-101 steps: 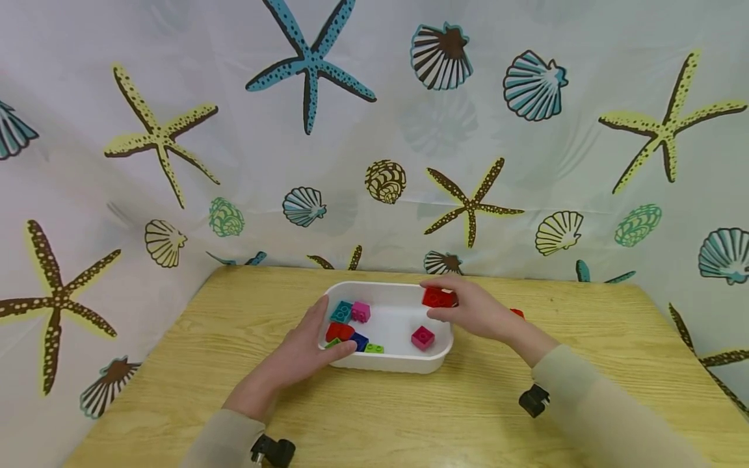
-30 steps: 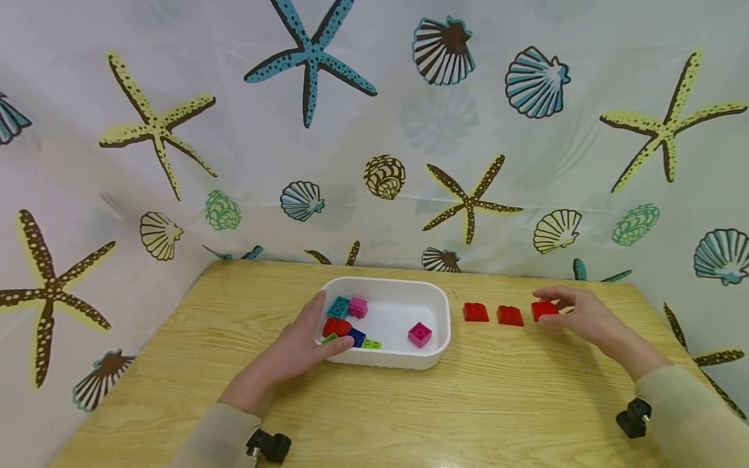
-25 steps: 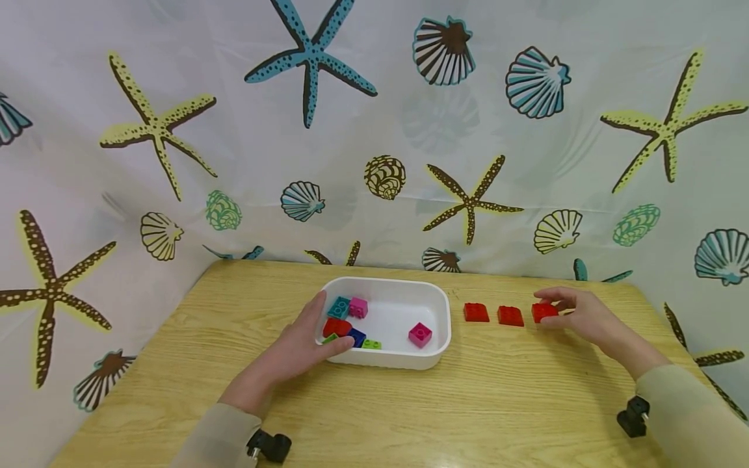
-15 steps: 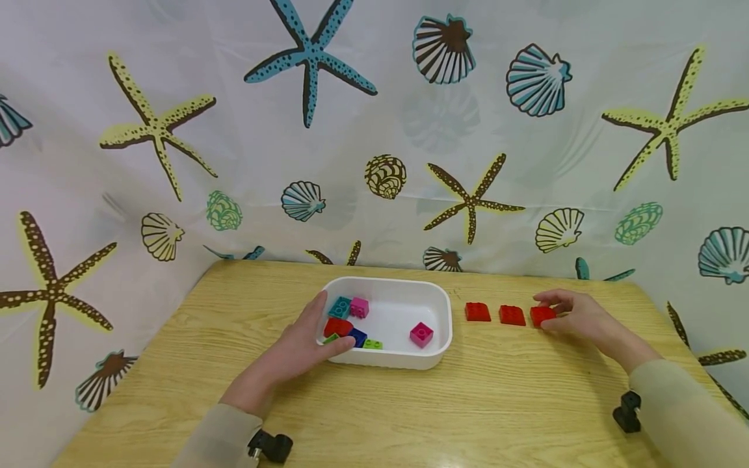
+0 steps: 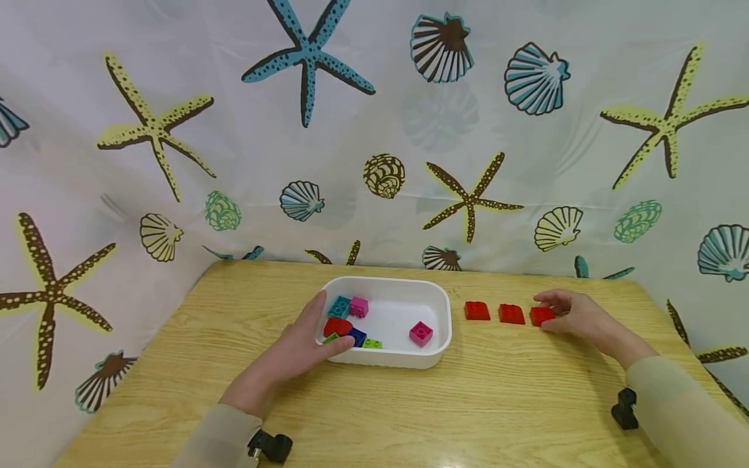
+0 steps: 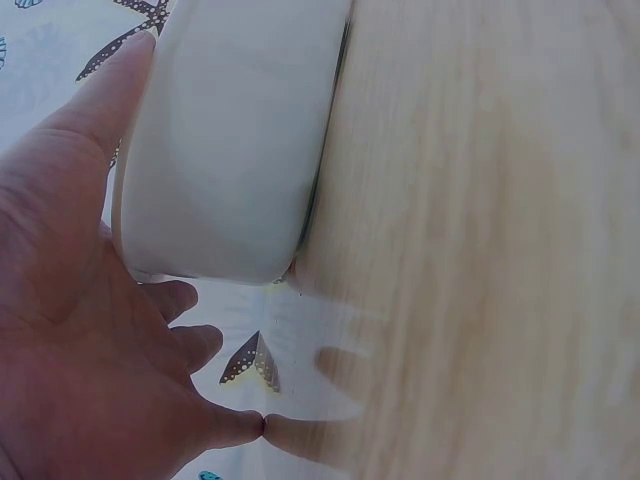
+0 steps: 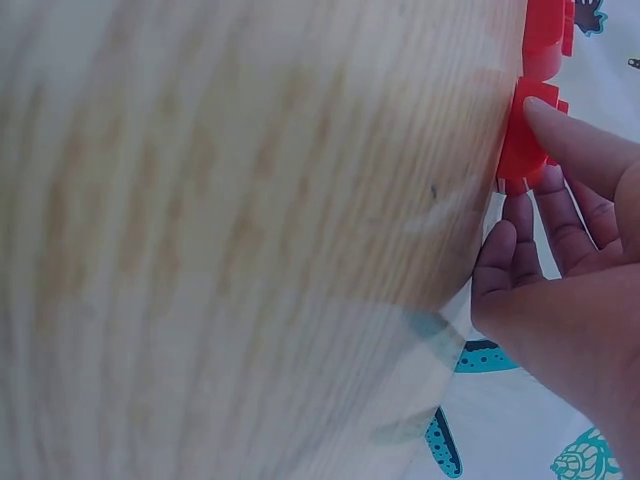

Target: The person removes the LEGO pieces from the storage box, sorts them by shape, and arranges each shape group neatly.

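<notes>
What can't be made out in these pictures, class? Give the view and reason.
Inside of the white tray, left wrist view: hidden by its outer wall.
Right end of the held red block, head view: covered by the right hand.
Rest of the neighbouring red block, right wrist view: cut off by the top edge.

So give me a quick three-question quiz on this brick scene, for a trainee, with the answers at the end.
1. How many red bricks form the row beside the white tray?
2. True or false: the left hand touches that row.
3. Fill in, from the head view: the right hand pinches the red brick at the row's ____ end.

Key: 1. Three, counting the pinched one. 2. False; it is at the tray's left end. 3. Right.
</notes>
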Motion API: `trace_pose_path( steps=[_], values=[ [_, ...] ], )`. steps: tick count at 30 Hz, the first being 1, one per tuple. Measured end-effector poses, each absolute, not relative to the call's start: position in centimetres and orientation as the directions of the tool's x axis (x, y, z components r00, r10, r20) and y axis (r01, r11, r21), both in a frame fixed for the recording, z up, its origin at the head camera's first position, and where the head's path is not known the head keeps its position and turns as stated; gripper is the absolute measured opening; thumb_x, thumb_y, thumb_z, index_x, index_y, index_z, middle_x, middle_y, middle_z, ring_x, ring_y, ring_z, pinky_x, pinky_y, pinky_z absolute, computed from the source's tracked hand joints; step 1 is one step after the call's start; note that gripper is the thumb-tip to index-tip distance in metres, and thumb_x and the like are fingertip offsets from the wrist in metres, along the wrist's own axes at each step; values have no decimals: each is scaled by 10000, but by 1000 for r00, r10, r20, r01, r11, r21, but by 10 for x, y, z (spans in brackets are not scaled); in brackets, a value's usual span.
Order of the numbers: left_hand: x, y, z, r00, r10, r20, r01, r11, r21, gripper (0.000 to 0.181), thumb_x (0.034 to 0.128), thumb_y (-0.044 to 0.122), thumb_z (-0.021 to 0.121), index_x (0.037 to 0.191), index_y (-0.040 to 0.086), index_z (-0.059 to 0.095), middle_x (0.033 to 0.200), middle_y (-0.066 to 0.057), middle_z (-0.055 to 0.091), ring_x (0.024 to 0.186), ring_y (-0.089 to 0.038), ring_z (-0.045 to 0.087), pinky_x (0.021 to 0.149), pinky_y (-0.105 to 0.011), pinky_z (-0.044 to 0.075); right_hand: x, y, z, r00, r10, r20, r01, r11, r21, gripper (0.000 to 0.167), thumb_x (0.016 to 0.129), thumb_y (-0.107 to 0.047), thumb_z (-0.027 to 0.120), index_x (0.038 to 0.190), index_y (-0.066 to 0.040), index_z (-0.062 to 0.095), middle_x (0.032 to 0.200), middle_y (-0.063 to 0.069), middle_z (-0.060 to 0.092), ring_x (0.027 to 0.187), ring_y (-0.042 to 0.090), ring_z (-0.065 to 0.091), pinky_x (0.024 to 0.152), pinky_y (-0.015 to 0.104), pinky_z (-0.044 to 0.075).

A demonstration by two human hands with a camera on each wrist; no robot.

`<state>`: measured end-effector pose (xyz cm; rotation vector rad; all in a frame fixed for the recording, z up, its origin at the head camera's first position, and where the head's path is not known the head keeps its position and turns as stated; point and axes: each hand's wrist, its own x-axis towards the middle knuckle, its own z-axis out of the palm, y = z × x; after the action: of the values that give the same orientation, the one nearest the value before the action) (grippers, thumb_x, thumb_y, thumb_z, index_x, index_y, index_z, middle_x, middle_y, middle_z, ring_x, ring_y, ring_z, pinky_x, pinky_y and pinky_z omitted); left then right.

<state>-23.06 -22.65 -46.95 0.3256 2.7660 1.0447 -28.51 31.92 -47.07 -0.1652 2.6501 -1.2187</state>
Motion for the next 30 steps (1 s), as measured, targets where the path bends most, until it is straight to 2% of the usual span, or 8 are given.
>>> trace_pose_path(
  steps=[16,24,27,30],
  values=[
    [-231,-226,-469,-964,254,-78,139,733,666,1267,964,664,763,1771,67,-11,1832,-225,77,1652,-530,133,1244,-814,113,-285,318,-472,-965,-216,-150,-21,633,-774,615,1013,-46,790,1564,42,533,1525,287,567,1336,428,543,1112,488,511],
    [-231,-226,-469,-966,248,-74,135,727,673,1254,967,650,770,1773,73,1,1831,-221,94,1649,-530,144,1237,-818,151,-287,319,-474,-964,-217,-154,-19,635,-772,665,1007,-44,797,1594,40,499,1550,296,552,1362,446,533,1158,544,484],
    [-231,-226,-469,-966,247,-75,132,725,676,1256,966,650,772,1774,77,0,1832,-218,93,1651,-526,142,1237,-818,149,-288,319,-473,-965,-211,-154,-18,641,-767,710,1009,-113,820,1617,20,477,1569,295,535,1393,470,497,1196,605,438],
    [-231,-226,-468,-967,242,-78,127,726,676,1253,967,647,773,1775,82,0,1833,-214,92,1652,-526,141,1235,-818,161,-288,318,-468,-968,-198,-151,-18,661,-750,770,1017,-247,832,1644,-14,453,1628,303,469,1475,518,403,1226,696,352]
  ],
)
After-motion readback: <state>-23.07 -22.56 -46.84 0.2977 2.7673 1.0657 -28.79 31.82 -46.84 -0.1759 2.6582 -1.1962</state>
